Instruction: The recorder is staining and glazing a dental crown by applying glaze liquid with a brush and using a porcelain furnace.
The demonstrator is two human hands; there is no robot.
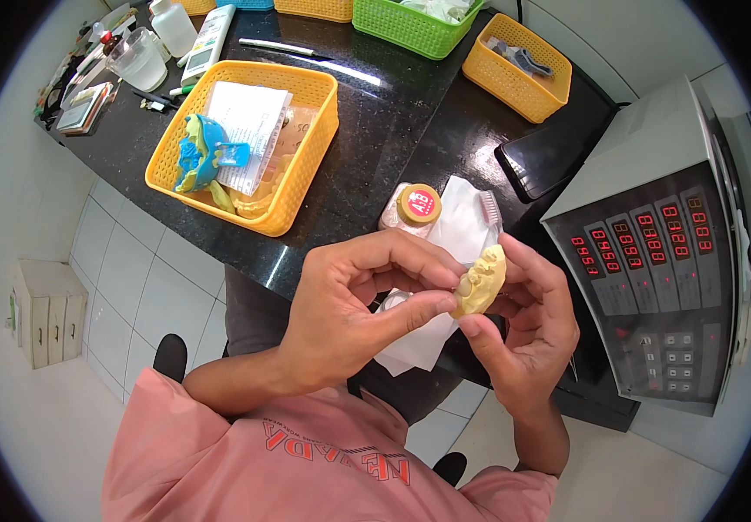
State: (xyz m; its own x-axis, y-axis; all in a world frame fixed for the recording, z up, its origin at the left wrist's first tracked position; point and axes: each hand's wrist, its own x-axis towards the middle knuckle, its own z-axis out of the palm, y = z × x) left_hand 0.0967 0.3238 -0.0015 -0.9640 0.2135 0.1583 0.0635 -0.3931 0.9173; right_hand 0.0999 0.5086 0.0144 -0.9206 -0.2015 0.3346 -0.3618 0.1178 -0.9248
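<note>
Over the near edge of the counter, a pale yellow dental cast (482,283) is held up between both hands, its tooth shapes turned upward. My right hand (523,322) grips it from the right, thumb below and fingers along the far side. From the left, the thumb and index finger of my left hand (367,300) close on the cast's left end; whether a small piece sits between those fingertips is hidden. Beneath the hands lies a white tissue (458,213). A jar with a gold lid (419,205) stands just beyond them, beside a pinkish brush (489,207).
At the left, a yellow basket (310,165) holds a blue impression tray (206,152), papers and yellow casts. A black phone (536,161) lies near a grey control box (654,261) with red digits. Green basket (419,33) and smaller yellow basket (523,87) stand at the back.
</note>
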